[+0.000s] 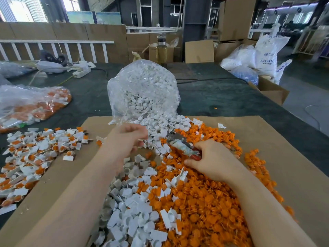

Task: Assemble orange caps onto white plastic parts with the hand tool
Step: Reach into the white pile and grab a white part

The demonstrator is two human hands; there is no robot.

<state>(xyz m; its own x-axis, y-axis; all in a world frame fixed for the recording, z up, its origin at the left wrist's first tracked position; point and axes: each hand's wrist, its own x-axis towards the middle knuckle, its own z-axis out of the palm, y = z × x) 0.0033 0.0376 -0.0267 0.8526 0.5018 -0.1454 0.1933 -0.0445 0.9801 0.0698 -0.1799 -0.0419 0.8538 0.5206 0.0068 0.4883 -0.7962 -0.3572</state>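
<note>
My right hand (211, 159) grips the hand tool (181, 145) by its red handle; the tool's metal head points up-left over the piles. My left hand (127, 138) is blurred, its fingers curled around a white plastic part (142, 139) at the edge of the white pile. Loose white parts (135, 211) lie in front of me on a sheet of cardboard (284, 139). A wide heap of orange caps (204, 202) spreads to their right. Finished white parts with orange caps (33, 154) are heaped at the left.
A clear bag of white parts (144, 90) spills open onto the cardboard behind my hands. A second bag with orange and white pieces (32, 104) lies at the left on the dark table. A bottle (161, 50) and cardboard boxes (272, 90) stand further back.
</note>
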